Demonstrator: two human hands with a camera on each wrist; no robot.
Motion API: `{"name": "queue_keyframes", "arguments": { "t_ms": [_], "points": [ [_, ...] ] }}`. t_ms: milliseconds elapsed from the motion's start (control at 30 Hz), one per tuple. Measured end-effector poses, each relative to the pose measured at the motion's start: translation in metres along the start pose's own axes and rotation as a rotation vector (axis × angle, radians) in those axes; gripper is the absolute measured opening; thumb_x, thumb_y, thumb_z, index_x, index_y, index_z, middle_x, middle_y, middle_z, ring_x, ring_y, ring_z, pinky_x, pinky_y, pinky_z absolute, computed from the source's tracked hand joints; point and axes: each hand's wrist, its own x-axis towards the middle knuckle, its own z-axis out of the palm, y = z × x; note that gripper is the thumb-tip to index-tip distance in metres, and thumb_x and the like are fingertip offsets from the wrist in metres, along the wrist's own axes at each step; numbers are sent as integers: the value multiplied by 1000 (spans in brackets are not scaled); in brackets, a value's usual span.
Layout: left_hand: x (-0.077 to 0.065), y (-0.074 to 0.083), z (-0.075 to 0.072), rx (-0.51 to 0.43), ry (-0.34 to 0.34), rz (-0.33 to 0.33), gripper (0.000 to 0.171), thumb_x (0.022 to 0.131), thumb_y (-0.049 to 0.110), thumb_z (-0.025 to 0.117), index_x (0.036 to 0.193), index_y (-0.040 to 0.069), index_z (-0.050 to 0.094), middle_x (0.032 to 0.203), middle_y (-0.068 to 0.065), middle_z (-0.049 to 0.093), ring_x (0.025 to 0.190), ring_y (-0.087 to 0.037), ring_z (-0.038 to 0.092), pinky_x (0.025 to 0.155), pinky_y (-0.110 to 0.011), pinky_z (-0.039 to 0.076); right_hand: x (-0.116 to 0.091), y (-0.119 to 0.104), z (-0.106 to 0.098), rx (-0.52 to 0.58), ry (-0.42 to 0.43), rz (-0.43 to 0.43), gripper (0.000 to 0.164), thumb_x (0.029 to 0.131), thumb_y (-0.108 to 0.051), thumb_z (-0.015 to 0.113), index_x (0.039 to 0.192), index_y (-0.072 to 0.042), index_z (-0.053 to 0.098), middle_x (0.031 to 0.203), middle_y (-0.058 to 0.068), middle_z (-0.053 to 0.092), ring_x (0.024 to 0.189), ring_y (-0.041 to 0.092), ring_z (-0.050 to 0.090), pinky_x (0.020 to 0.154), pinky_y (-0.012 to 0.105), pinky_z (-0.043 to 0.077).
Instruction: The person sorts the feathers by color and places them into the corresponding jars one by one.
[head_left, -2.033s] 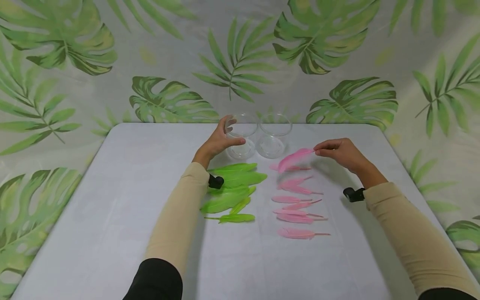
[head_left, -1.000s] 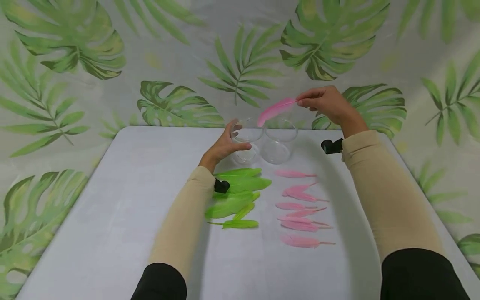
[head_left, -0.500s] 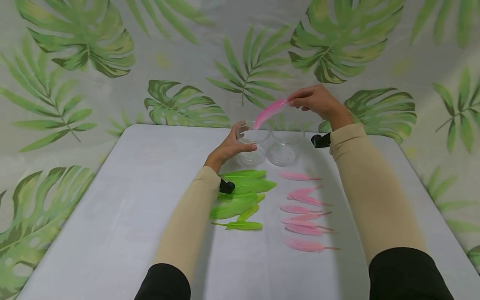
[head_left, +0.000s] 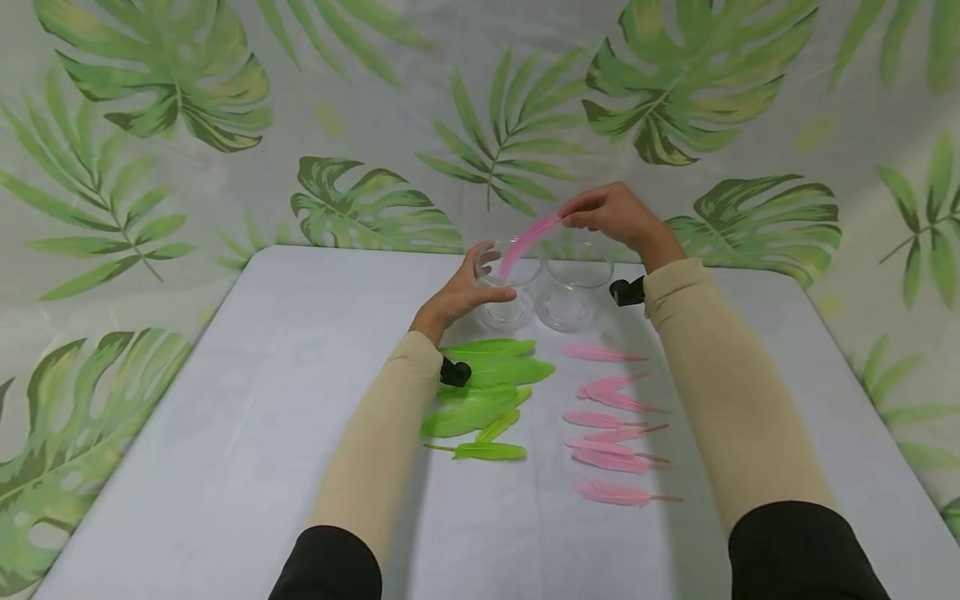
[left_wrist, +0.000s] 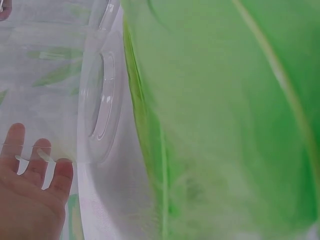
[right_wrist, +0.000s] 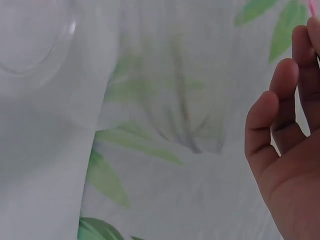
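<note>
My left hand [head_left: 463, 293] grips the left of two clear jars [head_left: 512, 313], thumb on the near side and fingers round the far left side of its rim. In the left wrist view, three of its fingers [left_wrist: 36, 165] lie along the transparent wall. Between thumb and fingertips, my right hand [head_left: 617, 218] pinches a pink feather [head_left: 528, 241] by its quill. The feather slants down to the left, its lower end inside the left jar's mouth. Beside that jar stands the second clear jar [head_left: 567, 307], below the right hand.
Overlapping green feathers [head_left: 476, 408] lie in front of the left jar, partly under the left forearm. A column of pink feathers [head_left: 609, 492] lies to their right on the white table [head_left: 225, 400]. Behind the table's back edge hangs a leaf-patterned cloth [head_left: 360, 108].
My right hand has lifted a pink feather from the top of the pink column, carried it up and left, and lowered its end into the left jar. The left hand keeps its grip.
</note>
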Motion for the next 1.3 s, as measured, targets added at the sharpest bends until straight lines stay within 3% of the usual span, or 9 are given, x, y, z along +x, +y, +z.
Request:
{"name": "queue_keyframes", "arguments": {
  "t_ms": [200, 467, 733, 1133, 1300],
  "points": [
    [1, 0, -1, -13, 9, 2, 100, 85, 15, 75, 159, 24, 9, 164, -5, 24, 151, -28, 27, 117, -48, 36, -4, -2, 8, -27, -22, -67, 32, 96, -29, 66, 120, -9, 72, 129, 13, 65, 122, 26, 57, 106, 47, 44],
    [0, -1, -1, 7, -14, 10, 99, 86, 19, 74, 160, 27, 8, 165, -3, 23, 154, -33, 19, 120, -52, 30, -11, 2, 7, -67, 76, -133, 26, 96, -24, 66, 114, -7, 74, 120, 13, 69, 105, 18, 61, 94, 38, 50],
    [-1, -1, -1, 16, -10, 14, 100, 86, 20, 75, 159, 28, 9, 165, -2, 24, 153, -34, 19, 119, -53, 31, -11, 1, 10, -66, 106, -126, 24, 95, -24, 68, 112, -9, 75, 115, 11, 71, 97, 15, 59, 86, 32, 49],
    [-3, 1, 0, 11, -9, -10, 98, 86, 23, 74, 159, 30, 8, 164, 2, 24, 154, -28, 20, 120, -51, 29, -8, -1, 25, -72, 13, -189, 19, 95, -16, 67, 109, -7, 76, 116, 13, 70, 101, 21, 57, 89, 39, 48],
    [-1, 1, 0, 8, -10, -13, 98, 86, 24, 74, 159, 30, 8, 164, 3, 24, 154, -26, 19, 121, -52, 28, -8, -5, 32, -105, -10, -277, 15, 93, -12, 69, 102, -5, 77, 109, 15, 73, 97, 22, 59, 85, 35, 48]
  ]
}}
